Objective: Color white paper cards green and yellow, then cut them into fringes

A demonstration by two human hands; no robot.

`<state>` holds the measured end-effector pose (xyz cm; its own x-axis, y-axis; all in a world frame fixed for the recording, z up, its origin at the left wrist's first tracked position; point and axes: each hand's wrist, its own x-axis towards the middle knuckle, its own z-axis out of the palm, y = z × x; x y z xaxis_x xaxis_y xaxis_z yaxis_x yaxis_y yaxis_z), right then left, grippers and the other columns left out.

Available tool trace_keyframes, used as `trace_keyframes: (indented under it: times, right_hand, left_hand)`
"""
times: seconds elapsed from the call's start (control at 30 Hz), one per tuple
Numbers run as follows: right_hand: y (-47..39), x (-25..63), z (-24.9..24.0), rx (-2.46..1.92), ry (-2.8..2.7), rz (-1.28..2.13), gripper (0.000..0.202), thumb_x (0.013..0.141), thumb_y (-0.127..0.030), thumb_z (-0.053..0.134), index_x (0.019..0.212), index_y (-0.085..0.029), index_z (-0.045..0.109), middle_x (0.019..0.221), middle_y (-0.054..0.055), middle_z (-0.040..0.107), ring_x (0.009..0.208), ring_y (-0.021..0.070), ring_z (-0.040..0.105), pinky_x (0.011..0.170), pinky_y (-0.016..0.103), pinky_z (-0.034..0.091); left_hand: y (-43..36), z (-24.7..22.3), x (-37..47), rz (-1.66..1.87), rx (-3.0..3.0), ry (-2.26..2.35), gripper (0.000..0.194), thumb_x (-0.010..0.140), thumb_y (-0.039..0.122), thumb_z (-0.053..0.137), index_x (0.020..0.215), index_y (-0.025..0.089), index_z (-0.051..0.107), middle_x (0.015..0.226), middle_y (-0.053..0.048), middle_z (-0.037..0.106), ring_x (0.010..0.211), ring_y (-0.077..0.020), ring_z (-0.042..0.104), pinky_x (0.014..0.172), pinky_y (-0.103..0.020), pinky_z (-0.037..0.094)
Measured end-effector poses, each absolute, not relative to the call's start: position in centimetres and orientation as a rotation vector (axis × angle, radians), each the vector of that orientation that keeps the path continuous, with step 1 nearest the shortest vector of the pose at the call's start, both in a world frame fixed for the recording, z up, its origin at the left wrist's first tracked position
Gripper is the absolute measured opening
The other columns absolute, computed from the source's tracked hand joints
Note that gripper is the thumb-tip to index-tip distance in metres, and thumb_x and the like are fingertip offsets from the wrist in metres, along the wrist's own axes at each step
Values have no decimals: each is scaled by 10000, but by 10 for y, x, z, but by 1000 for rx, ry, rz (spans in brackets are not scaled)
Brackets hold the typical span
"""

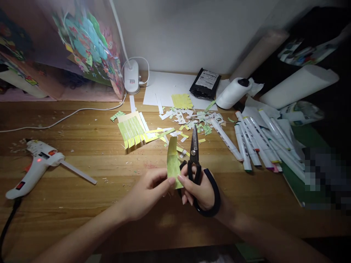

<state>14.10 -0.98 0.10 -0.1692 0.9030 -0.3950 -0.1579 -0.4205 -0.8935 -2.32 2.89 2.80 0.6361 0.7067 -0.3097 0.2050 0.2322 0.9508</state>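
Observation:
A yellow-green paper strip stands upright between my hands, with a crease across its upper part. My left hand pinches its lower left edge between thumb and fingers. Black-handled scissors hang on my right hand, blades closed and pointing away from me. My right thumb and fingertip also touch the strip's lower right edge. Beyond my left hand lies a fringed green paper piece with cut, curled ends. Paper scraps are strewn past the scissors' tips.
A glue gun with a lit red light lies left, its stick poking out. Several markers are piled right, near a white roll. At the back are a black packet, white paper and a lamp base.

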Motion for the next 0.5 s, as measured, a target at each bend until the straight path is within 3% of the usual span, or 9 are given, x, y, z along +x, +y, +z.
trace_keyframes:
  times: [0.17, 0.3, 0.37, 0.5]
  right_hand:
    - [-11, 144, 1, -1131, -875, 1804, 458, 851, -590, 433, 720, -156, 497, 345, -71, 420, 303, 90, 433, 384, 199, 406]
    - [-25, 142, 4, -969, -938, 1981, 672, 782, -764, 309, 831, -131, 529, 470, -34, 473, 458, 123, 524, 509, 241, 440]
    - [-32, 141, 7, -920, -998, 2046, 710, 756, -792, 302, 874, -129, 526, 525, -29, 474, 537, 132, 540, 596, 265, 450]
    - [-35, 141, 15, -896, -1141, 2169, 656, 790, -757, 307, 889, -136, 496, 538, -41, 439, 520, 117, 498, 575, 249, 432]
  left_hand:
    - [29, 30, -24, 519, 1364, 980, 354, 889, 431, 435, 677, 163, 528, 595, 22, 436, 550, -104, 373, 499, -203, 287]
    - [38, 28, -32, 719, 1355, 1129, 332, 877, 408, 465, 653, 164, 495, 593, 34, 412, 542, -95, 359, 495, -199, 279]
    - [42, 28, -36, 790, 1380, 1182, 319, 875, 396, 475, 656, 165, 492, 601, 32, 412, 544, -95, 358, 499, -202, 282]
    - [45, 29, -37, 804, 1456, 1209, 312, 881, 379, 467, 658, 163, 493, 636, 18, 443, 575, -102, 382, 524, -206, 300]
